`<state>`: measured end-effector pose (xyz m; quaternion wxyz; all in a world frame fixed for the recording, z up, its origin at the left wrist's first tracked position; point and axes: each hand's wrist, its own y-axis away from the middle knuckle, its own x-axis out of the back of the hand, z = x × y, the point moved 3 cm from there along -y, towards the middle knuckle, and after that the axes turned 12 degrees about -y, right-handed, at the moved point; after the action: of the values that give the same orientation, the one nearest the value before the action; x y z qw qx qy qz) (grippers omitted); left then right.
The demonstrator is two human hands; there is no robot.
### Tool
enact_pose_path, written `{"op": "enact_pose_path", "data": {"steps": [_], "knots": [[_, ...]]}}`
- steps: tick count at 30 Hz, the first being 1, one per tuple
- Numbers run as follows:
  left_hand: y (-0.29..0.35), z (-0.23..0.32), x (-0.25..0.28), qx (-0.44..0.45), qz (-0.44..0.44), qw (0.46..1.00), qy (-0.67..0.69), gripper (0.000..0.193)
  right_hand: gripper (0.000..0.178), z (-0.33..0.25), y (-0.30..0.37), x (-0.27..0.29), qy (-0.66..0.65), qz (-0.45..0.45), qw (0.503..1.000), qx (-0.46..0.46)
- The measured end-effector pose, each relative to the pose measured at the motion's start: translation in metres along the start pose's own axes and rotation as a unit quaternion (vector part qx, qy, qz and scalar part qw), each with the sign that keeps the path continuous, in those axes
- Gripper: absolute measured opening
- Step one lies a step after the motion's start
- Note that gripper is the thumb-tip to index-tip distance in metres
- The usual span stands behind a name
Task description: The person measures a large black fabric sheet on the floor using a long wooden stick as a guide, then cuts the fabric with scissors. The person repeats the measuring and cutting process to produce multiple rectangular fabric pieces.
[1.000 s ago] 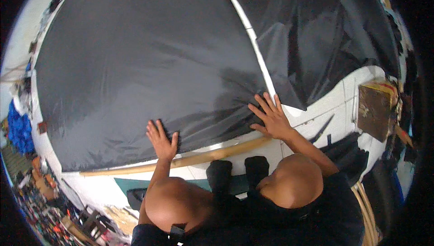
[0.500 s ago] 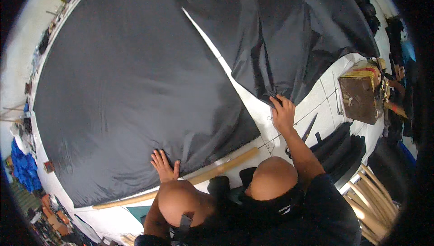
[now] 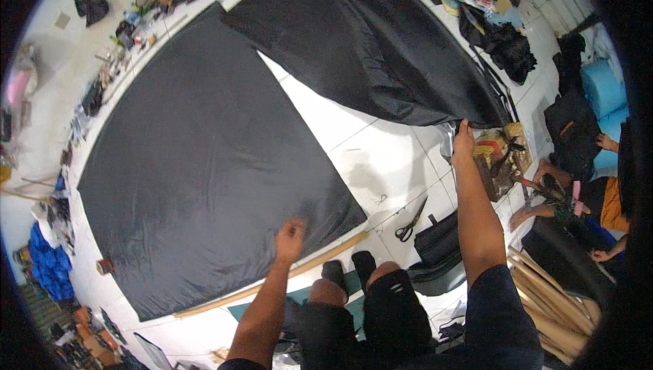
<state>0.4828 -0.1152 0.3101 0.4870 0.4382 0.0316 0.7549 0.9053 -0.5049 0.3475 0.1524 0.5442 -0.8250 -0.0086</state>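
Observation:
A large sheet of black fabric (image 3: 204,166) lies spread on the white tiled floor. A second black fabric piece (image 3: 354,50), raised and folded, covers its far right part. My right hand (image 3: 463,144) is closed on the near right edge of that second piece, arm stretched out. Over the near part of the spread sheet is my left hand (image 3: 290,239), its fingers curled in with nothing seen in them. Whether it touches the fabric I cannot tell. A pair of black scissors (image 3: 408,228) lies on the tiles between my arms.
A long tan strip (image 3: 333,250) runs along the sheet's near edge. Black folded pieces (image 3: 439,251) and several brown tubes (image 3: 554,295) lie at the right. Beyond my right hand stands a worn box (image 3: 502,179). Another person's hand (image 3: 607,142) shows at far right.
My right hand has pulled the second fabric piece up and to the right, widening the bare floor between the pieces. My left hand has left its flat press on the sheet and curled. I have risen.

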Motion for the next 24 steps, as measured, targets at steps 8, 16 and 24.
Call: {"op": "enact_pose_path", "data": {"steps": [8, 16, 24], "knots": [[-0.060, 0.324, -0.012, 0.117, -0.373, 0.881, 0.268, 0.081, 0.025, -0.224, 0.073, 0.011, 0.111, -0.234, 0.952, 0.166], [-0.157, 0.585, -0.046, 0.175, -0.352, 0.730, 0.559, 0.083, 0.013, -0.305, 0.089, 0.061, 0.053, -0.200, 0.943, 0.259], [-0.284, 0.584, 0.031, 0.182, -0.220, 0.845, 0.451, 0.042, 0.029, -0.412, 0.000, 0.097, 0.098, -0.120, 0.979, 0.136]]}}
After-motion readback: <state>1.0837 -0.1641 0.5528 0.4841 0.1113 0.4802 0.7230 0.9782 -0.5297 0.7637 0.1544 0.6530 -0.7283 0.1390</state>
